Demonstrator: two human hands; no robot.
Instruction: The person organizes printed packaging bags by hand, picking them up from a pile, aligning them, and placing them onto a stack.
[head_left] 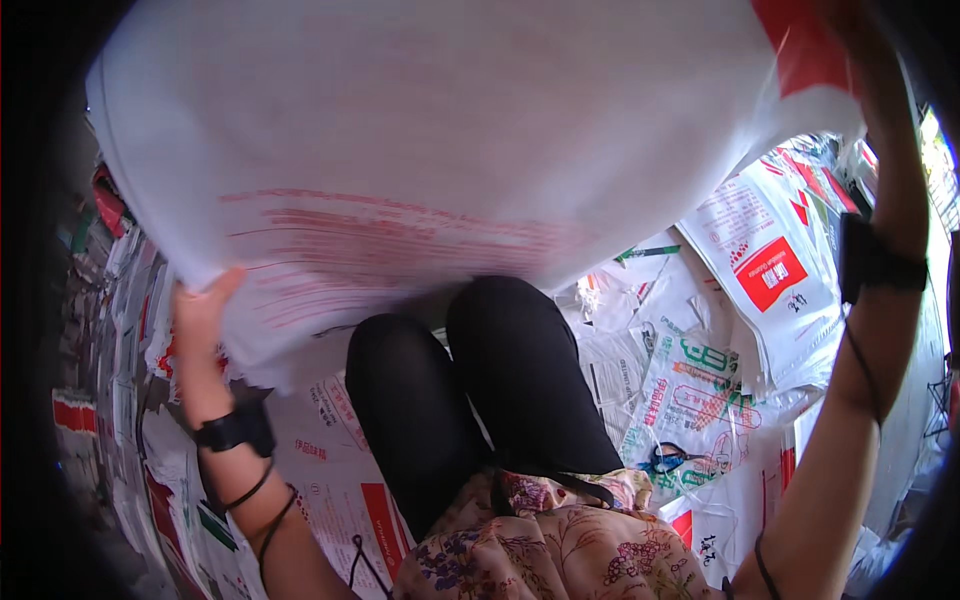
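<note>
White, flexible material printed in red is held up as one large sack (450, 120), spread in front of the knees and across most of the upper view. Faint lines of red print are carried along its lower part, and a solid red block is shown at its upper right. The left lower edge is pinched by the left hand (205, 305), with the thumb laid on the near face. The far right edge is reached by the right hand (852, 38), which is darkened and cut by the rim of the view, so whether its fingers are closed cannot be told.

The black trousers (520, 350) are partly covered by the sack's lower edge. At the right, flat red-and-white printed sacks (770, 270) are piled. Nearer the legs, a clear bag printed in green and red (700, 385) is spread, with blue-handled scissors (668, 458) lying by its lower part. A black band is worn on each wrist.

The step in hand is judged to be the handling of a single sack, opened out between both sides. For the next move, a steady hold on opposite edges is called for, so that the slack middle is not folded or dragged over the knees.
</note>
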